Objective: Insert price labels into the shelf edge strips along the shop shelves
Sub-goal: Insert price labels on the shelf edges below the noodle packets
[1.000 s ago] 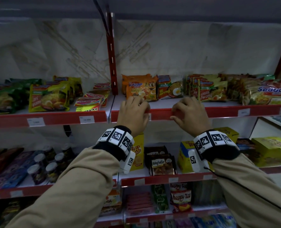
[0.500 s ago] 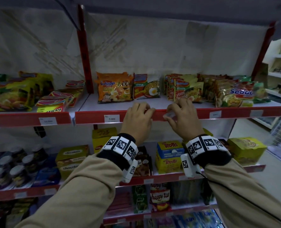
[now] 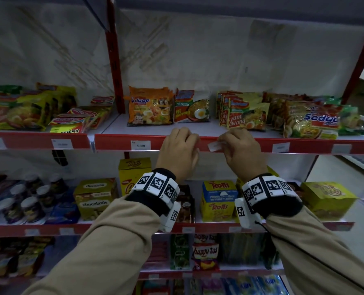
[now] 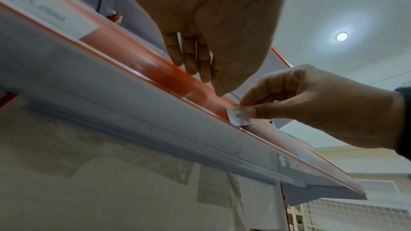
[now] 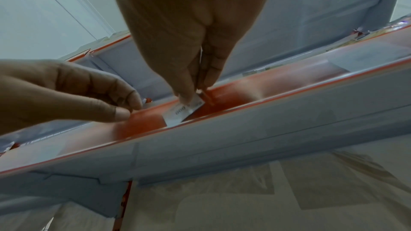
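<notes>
A red shelf edge strip point(image 3: 117, 143) runs along the noodle shelf. My right hand point(image 3: 238, 150) pinches a small white price label point(image 3: 214, 146) between thumb and forefinger. In the right wrist view the label's point(image 5: 184, 110) lower edge sits tilted in the strip's point(image 5: 278, 87) channel. My left hand point(image 3: 182, 143) is just left of it, its bent fingers hooked over the strip's top lip and the thumb on its face. The left wrist view shows those fingertips point(image 4: 191, 69) on the strip point(image 4: 144, 62) beside the label point(image 4: 239, 116).
A printed 5.000 label point(image 3: 140, 145) sits in the strip to the left and another label point(image 3: 280, 147) to the right. Noodle packs point(image 3: 149, 107) line the shelf above. Snack boxes point(image 3: 217, 201) fill the shelf below my wrists. A red upright point(image 3: 113, 60) divides the bays.
Both hands have shifted right along the strip, away from the red upright. The white label now shows at my right fingertips against the strip.
</notes>
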`<state>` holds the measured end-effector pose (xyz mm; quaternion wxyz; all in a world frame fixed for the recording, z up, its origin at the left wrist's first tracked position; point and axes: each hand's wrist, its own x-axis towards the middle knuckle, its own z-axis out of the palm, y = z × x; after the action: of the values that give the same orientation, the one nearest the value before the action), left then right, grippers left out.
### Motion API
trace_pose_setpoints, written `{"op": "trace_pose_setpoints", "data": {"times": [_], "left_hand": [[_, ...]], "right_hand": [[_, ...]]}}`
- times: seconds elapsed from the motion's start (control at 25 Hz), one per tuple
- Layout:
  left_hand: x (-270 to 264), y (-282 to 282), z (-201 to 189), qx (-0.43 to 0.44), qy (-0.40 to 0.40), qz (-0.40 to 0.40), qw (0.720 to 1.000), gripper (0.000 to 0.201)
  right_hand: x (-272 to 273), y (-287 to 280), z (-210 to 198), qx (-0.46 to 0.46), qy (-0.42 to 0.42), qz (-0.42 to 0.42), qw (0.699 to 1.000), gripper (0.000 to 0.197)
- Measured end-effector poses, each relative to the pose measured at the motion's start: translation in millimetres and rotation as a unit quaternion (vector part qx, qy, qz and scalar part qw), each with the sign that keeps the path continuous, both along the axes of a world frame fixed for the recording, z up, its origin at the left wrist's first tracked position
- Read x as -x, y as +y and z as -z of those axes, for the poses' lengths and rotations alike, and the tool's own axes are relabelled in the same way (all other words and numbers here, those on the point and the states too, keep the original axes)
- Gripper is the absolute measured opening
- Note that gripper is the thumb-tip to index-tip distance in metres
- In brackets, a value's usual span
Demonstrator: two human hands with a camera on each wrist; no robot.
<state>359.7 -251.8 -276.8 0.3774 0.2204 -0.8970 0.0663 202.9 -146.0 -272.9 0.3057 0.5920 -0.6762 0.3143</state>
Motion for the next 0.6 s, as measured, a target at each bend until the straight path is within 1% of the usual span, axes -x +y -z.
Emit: {"op": "trace_pose_setpoints", "data": {"times": [0.12,0.24,0.28,0.36,0.44,0.48,0.56,0.6], "left_hand": [[2,3,0,-0.012,0.002,-0.012,1.0,0.02],[3,4,-1,-0.031,0.003,-0.016,0.999,0.02],[3,4,-1,-0.038,0.008,-0.015,0.999,0.019],[3,4,-1,-0.056,0.021,-0.012,0.998,0.018],[4,4,0,-0.072,0.035,-0.006,0.997,0.016],[5,3,1,-0.079,0.044,-0.002,0.996,0.016],[6,2,2,-0.091,0.062,0.006,0.994,0.018],[6,2,3,-0.096,0.069,0.009,0.993,0.021]], "right_hand": [[0,2,-4,-0.022,-0.007,0.004,1.0,0.016],[5,-2,-15,-0.107,-0.015,0.009,0.994,0.024],[7,-4,-19,-0.129,-0.022,0.008,0.991,0.024],[11,-7,-27,-0.155,-0.061,-0.003,0.986,0.02],[13,-8,-32,-0.146,-0.12,-0.024,0.982,0.014],[13,-9,-32,-0.125,-0.146,-0.034,0.981,0.011],[11,-9,-29,-0.061,-0.206,-0.056,0.975,0.006],[9,-9,-26,-0.027,-0.254,-0.072,0.964,0.004]]}}
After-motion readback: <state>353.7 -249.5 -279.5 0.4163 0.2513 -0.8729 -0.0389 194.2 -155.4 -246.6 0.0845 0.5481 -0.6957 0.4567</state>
